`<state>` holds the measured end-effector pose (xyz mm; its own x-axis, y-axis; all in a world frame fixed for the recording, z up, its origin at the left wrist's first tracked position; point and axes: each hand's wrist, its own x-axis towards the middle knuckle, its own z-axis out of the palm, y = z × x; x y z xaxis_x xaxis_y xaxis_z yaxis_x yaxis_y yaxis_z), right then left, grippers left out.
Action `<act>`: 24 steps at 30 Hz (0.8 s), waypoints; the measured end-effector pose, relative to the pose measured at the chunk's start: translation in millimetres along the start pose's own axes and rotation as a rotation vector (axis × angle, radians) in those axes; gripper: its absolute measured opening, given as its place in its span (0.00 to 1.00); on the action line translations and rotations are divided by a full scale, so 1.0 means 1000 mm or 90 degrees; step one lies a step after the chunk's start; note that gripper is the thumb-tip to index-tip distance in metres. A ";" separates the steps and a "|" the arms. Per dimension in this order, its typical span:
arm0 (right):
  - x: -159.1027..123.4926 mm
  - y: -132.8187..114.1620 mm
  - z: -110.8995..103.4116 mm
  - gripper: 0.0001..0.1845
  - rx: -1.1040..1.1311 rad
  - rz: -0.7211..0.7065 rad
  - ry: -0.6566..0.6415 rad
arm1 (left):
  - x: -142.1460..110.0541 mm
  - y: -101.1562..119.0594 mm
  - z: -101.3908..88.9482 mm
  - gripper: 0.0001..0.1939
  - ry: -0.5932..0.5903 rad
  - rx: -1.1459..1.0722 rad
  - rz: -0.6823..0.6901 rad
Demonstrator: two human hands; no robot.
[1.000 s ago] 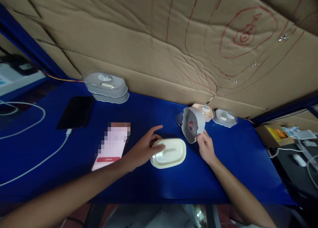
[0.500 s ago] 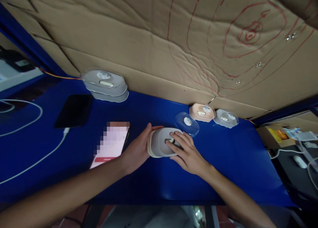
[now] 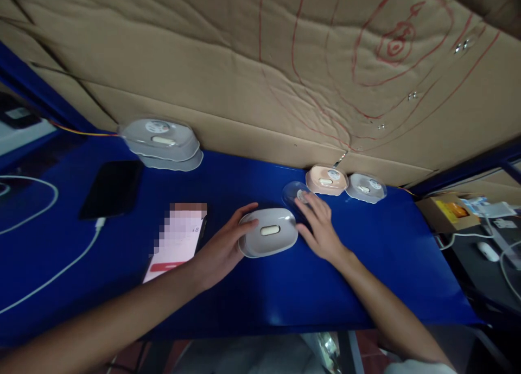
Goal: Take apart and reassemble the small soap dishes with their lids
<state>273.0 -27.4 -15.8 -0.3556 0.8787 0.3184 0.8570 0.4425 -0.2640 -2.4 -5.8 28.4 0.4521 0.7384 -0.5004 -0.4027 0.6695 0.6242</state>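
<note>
A grey oval box (image 3: 268, 232) with a cream base lies closed on the blue table (image 3: 252, 287), a pale tab on its top. My left hand (image 3: 222, 246) rests against its left end, fingers curved around the edge. My right hand (image 3: 321, 230) lies just right of the box with fingers spread, fingertips on a clear round lid (image 3: 293, 191) behind it.
A peach box (image 3: 326, 179) and a grey box (image 3: 365, 187) sit by the cardboard wall. Stacked grey boxes (image 3: 160, 142) stand at the back left. A lit phone (image 3: 175, 239) and a dark phone (image 3: 110, 188) with white cable (image 3: 52, 276) lie left. Clutter sits beyond the table's right edge.
The grey cover that my right hand held up went down onto the cream base. My right hand then left the box top and reached back to the clear lid.
</note>
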 end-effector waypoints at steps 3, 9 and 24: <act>0.002 0.023 0.003 0.37 0.007 0.133 0.031 | -0.003 0.001 0.001 0.29 -0.023 -0.022 -0.028; -0.003 0.011 0.000 0.32 0.361 0.164 0.029 | 0.000 -0.001 0.000 0.20 -0.036 -0.065 -0.055; -0.010 -0.032 -0.013 0.38 0.189 -0.195 -0.057 | 0.006 -0.011 -0.012 0.23 -0.109 0.098 0.039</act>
<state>253.6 -52.6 1.4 -0.6193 0.7050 0.3456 0.5668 0.7061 -0.4245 -4.4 -8.1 11.3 0.5641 0.7440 -0.3580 -0.3129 0.5939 0.7412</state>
